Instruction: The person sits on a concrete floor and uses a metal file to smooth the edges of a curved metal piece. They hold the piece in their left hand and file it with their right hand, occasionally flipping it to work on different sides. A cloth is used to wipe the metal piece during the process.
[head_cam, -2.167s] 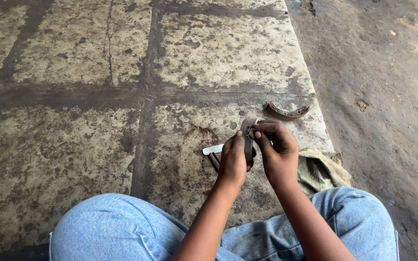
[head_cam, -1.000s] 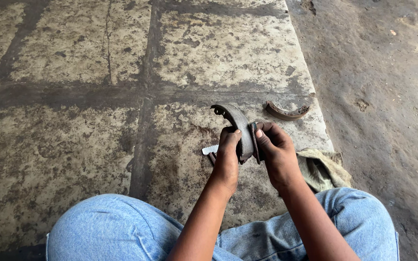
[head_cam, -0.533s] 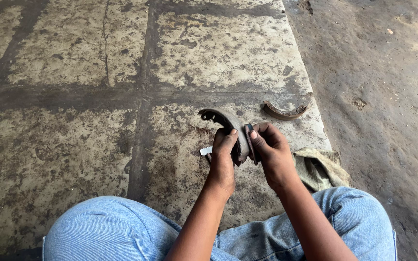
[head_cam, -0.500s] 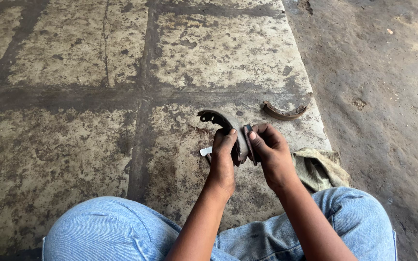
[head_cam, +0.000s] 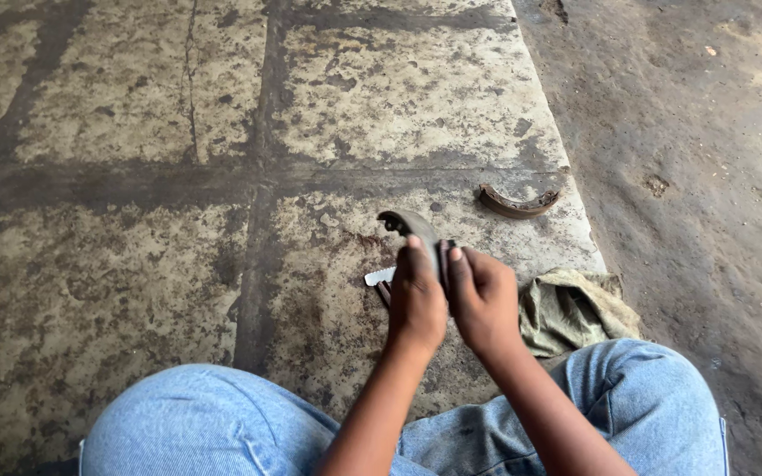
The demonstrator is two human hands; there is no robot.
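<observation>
**Both hands clamped on one brake shoe, low over the floor**

Head view, looking down past denim knees (head_cam: 222, 423).

Left hand (head_cam: 418, 300): fingers curled tight round the brake shoe (head_cam: 412, 227), back of hand to camera, fingertip up on the curved outer face. Not open at all; gripping.

Right hand (head_cam: 485, 300): also wrapped closed, pressed against the same shoe from the right side, thumb up beside the left hand's finger. Hands touching each other, shoe edge between them.

Shoe: dark curved metal, upper end arcing up and left above the knuckles, lower part hidden in the grip. Held above the concrete floor (head_cam: 134, 176), just ahead of the knees.

Under the hands: small pale flat strip (head_cam: 379, 276) sticking out left, on the floor. Can't tell what it is.

Second shoe (head_cam: 519, 203): rusty, lying on the slab near its right edge, well apart from the hands.

Rag (head_cam: 575, 308): olive, crumpled, just right of the right hand, against the right knee.

No containers in view.
</observation>
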